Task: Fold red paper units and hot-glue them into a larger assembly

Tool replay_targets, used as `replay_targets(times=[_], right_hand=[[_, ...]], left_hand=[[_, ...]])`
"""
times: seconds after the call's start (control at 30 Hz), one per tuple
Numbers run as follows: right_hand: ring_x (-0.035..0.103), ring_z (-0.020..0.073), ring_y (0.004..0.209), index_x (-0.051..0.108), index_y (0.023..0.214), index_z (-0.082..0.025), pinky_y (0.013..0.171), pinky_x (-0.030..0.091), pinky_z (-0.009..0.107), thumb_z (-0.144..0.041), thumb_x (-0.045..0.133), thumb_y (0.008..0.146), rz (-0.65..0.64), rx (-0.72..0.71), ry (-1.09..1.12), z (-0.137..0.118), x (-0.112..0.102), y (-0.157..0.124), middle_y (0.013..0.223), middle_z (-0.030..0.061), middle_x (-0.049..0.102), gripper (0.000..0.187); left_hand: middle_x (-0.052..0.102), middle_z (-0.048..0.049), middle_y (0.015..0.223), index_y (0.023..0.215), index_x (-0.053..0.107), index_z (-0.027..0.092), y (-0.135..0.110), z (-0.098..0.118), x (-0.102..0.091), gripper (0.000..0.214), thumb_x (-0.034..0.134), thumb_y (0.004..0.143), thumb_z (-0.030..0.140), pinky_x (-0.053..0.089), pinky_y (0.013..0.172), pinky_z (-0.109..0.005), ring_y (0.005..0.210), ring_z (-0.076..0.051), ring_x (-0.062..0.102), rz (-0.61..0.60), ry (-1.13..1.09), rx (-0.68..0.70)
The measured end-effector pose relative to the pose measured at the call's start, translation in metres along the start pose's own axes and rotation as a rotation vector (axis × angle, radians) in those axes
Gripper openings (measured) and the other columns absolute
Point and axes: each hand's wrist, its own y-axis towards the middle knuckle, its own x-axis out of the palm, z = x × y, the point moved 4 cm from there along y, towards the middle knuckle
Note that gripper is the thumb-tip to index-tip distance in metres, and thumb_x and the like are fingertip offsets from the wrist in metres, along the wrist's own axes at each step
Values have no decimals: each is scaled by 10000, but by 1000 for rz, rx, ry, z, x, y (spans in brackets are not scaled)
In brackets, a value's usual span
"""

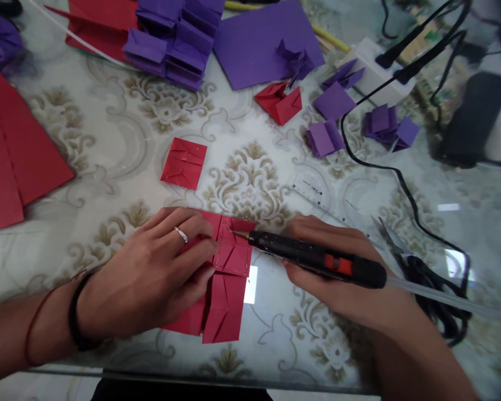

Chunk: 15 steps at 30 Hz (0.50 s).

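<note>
My right hand (334, 278) is wrapped around a black hot glue gun (317, 256) with an orange trigger part and a clear glue stick out of its back. The gun's metal nozzle touches the upper right of a folded red paper piece (225, 301) made of joined squares. Thin lines of glue run along the edges of its upper right square. Over the left part of this piece, my left hand (154, 267) presses with bent fingers and grips it; the paper under the palm is hidden. A separate small red folded square (184, 163) lies just beyond.
Black scissors (426, 289) and a clear ruler (317, 195) lie at right. Purple folded pieces (325, 138), a purple sheet (263, 44) and a purple stack (175, 44) are behind. Red sheets (20, 145) lie left. A black cable (404, 189) crosses the glass-topped table from a white power adapter (371, 67).
</note>
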Motion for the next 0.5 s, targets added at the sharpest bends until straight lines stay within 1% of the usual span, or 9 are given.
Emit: replay_targets(times=[0.17, 0.3, 0.37, 0.5], right_hand=[[495, 159, 629, 489, 731, -242, 614, 388, 332, -76, 674, 862, -41, -38, 35, 2, -5, -5, 672, -38, 490, 280], [474, 167, 633, 456, 731, -246, 601, 355, 338, -98, 671, 874, -115, -30, 36, 4, -8, -7, 673, -37, 467, 298], [457, 170, 633, 449, 735, -248, 607, 344, 344, -107, 666, 882, -156, -27, 17, 4, -9, -7, 670, -39, 460, 297], [435, 167, 626, 456, 743, -248, 631, 352, 355, -104, 663, 891, -184, -68, 3, 2, -12, -9, 661, -45, 460, 291]], left_hand=[[705, -60, 1065, 1045, 613, 215, 0, 0, -1, 124, 567, 1006, 107, 568, 937, -491, 1064, -284, 655, -17, -12, -41], [693, -46, 1082, 1060, 605, 220, -2, 0, 0, 131, 546, 1021, 109, 547, 967, -487, 1079, -274, 644, -27, -19, -72], [690, -48, 1078, 1062, 605, 213, -2, 0, 0, 127, 551, 1019, 107, 543, 969, -487, 1077, -275, 644, -25, -15, -62], [687, -55, 1080, 1050, 608, 202, -3, -1, 1, 77, 607, 1001, 142, 545, 953, -485, 1074, -282, 645, -14, -6, -21]])
